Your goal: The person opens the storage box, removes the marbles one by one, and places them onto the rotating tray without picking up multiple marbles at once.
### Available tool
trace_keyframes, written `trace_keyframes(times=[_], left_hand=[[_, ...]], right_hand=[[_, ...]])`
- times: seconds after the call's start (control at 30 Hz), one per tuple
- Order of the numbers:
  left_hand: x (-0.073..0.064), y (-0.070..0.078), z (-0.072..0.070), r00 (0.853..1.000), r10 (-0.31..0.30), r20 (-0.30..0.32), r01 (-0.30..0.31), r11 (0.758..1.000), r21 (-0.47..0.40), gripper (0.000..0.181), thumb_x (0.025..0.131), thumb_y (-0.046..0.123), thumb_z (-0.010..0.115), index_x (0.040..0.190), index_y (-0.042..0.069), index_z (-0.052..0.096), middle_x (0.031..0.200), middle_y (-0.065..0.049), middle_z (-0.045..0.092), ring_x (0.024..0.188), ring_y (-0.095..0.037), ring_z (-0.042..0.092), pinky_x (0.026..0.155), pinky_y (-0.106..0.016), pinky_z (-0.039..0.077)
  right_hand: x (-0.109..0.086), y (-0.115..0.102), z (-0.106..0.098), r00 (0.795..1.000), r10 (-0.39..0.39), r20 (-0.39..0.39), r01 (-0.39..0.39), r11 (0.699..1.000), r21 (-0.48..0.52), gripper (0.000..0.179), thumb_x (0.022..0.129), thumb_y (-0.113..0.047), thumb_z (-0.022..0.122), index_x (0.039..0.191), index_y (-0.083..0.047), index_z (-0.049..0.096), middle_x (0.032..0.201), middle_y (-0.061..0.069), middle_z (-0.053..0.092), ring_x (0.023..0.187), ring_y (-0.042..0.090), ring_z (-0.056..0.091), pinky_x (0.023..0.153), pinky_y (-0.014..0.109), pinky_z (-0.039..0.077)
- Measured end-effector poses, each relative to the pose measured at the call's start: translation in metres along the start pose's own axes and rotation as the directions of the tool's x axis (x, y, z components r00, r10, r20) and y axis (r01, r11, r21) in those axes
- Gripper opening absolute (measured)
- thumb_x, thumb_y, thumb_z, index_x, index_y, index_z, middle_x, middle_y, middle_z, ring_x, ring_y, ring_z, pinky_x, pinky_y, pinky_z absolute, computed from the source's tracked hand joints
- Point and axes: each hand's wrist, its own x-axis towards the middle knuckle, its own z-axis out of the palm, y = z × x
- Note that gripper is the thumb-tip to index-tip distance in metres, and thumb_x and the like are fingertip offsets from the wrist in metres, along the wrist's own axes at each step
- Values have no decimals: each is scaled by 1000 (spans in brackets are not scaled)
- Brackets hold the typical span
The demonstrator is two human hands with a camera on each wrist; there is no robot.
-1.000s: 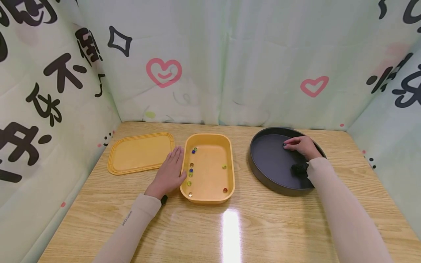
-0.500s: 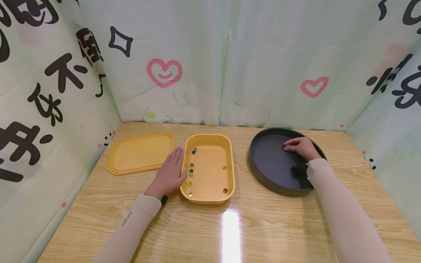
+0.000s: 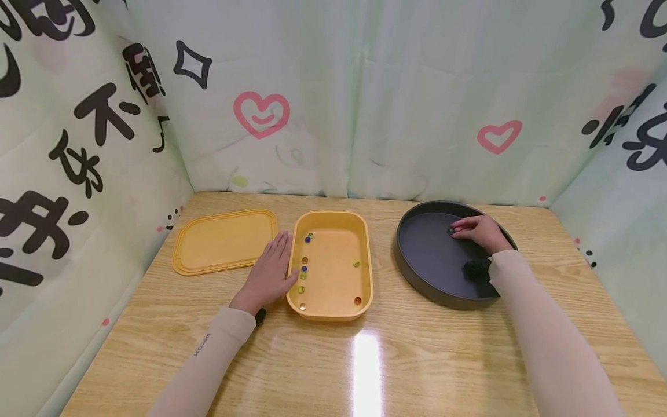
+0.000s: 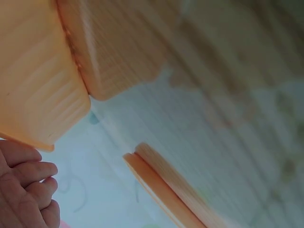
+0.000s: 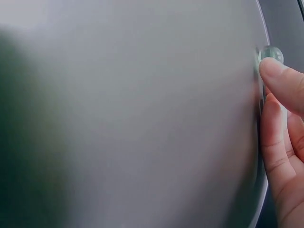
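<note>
My right hand [image 3: 482, 233] reaches into a round dark pan [image 3: 417, 282] on the right and pinches a clear, greenish glass marble [image 5: 272, 52] between thumb and fingertips, low over the pan's floor. On the left, my left hand [image 3: 267, 277] lies with extended fingers along the left side of a yellow rectangular box [image 3: 333, 260], its thumb over the rim. The left wrist view shows its fingers [image 4: 34, 170] right at the box's edge. Several glass marbles sit inside the box, most along its left wall; a yellow-green marble [image 3: 356, 263] and a reddish marble [image 3: 357, 300] are on the right.
A flat yellow lid [image 3: 225, 240] lies left of the box, close to my left fingertips. All of it stands on a wooden table [image 3: 307, 370]. A pale printed curtain [image 3: 312, 116] encloses the back and sides. A black wrist device [image 3: 475, 267] hangs below my right wrist over the pan.
Both hands hold nearly the same places. The whole head view shifts very slightly; the marbles in the box stay where they were.
</note>
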Motion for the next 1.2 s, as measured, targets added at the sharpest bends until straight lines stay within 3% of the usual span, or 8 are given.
trace_keyframes(times=[0.6, 0.97, 1.2], left_hand=[[0, 1, 0, 1000, 4, -11, -4, 1000, -6, 71, 94, 28, 46, 148, -7, 15, 155, -22, 18, 146, -33, 13, 120, -45, 15], [-1, 1, 0, 1000, 6, -23, -6, 1000, -13, 71, 93, 26, 46, 147, -7, 17, 155, -22, 19, 146, -33, 15, 119, -46, 16], [-1, 1, 0, 999, 13, -34, -14, 1000, -18, 70, 92, 26, 46, 147, -8, 18, 154, -23, 21, 145, -35, 17, 119, -46, 17]], right_hand=[[-7, -6, -5, 1000, -9, -3, 10, 999, 52, 47, 85, -20, 69, 120, 10, 58, 86, -15, 69, 73, -12, 60, 69, 9, 48], [-12, -26, -10, 995, -86, -57, 88, 996, 25, 50, 85, -25, 68, 120, 10, 58, 79, -28, 62, 74, -14, 57, 69, 3, 45], [-18, -38, -11, 990, -120, -69, 129, 981, 145, 42, 85, -25, 68, 117, 1, 64, 86, -26, 66, 80, -10, 62, 73, 5, 47]])
